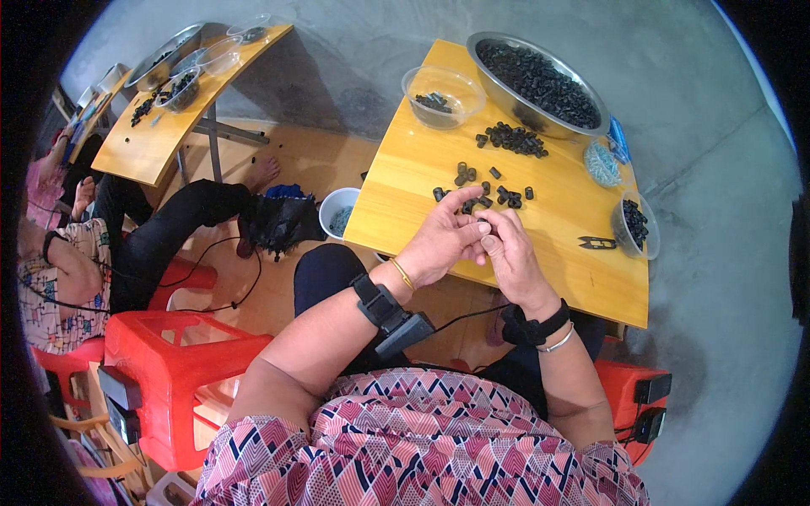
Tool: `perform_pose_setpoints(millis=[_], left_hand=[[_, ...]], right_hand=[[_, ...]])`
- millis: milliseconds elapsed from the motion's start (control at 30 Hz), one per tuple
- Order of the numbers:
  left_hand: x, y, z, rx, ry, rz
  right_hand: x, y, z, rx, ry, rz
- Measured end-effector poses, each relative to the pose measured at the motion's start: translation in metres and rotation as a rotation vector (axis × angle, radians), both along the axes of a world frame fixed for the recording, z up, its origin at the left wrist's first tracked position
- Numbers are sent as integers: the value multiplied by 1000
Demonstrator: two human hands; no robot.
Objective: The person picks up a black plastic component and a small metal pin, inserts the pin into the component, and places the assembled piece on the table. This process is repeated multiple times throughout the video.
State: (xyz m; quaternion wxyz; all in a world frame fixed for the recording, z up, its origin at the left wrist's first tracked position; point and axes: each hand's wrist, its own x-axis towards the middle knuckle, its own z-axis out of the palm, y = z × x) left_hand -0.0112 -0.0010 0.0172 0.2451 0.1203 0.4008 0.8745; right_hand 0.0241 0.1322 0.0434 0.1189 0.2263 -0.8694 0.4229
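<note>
Over the near edge of the yellow table (405,181), my two hands meet at the fingertips. Between them shows a bit of a small black cylindrical piece (482,222), mostly hidden by the fingers. My left hand (440,243) pinches toward it with the thumb, its index finger stretched out above. My right hand (513,260) has thumb and fingers closed at the same piece. Just beyond the fingertips lie several loose black cylindrical pieces (510,198). A denser pile of black pieces (516,140) is farther back.
A big metal bowl (603,114) of black pieces stands at the back. Clear tubs (405,84) (651,247) hold more. Pale blue sticks (602,164) fill a small container. Black thread snips (597,243) lie at right. A white bucket (331,202) and red stool (160,379) stand left, near another person.
</note>
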Motion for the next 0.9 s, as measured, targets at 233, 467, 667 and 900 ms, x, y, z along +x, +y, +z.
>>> perform_pose_setpoints(millis=[233, 467, 667, 900], left_hand=[[-8, -3, 2, -80, -15, -116], [-6, -2, 6, -111, -88, -107], [-11, -14, 3, 41, -262, -258], [-11, -15, -2, 49, -168, -317]], right_hand=[[0, 1, -6, -63, -79, 11], [-6, 6, -11, -24, 55, 8], [-4, 13, -6, -29, 25, 3], [-1, 13, -1, 14, 81, 69]])
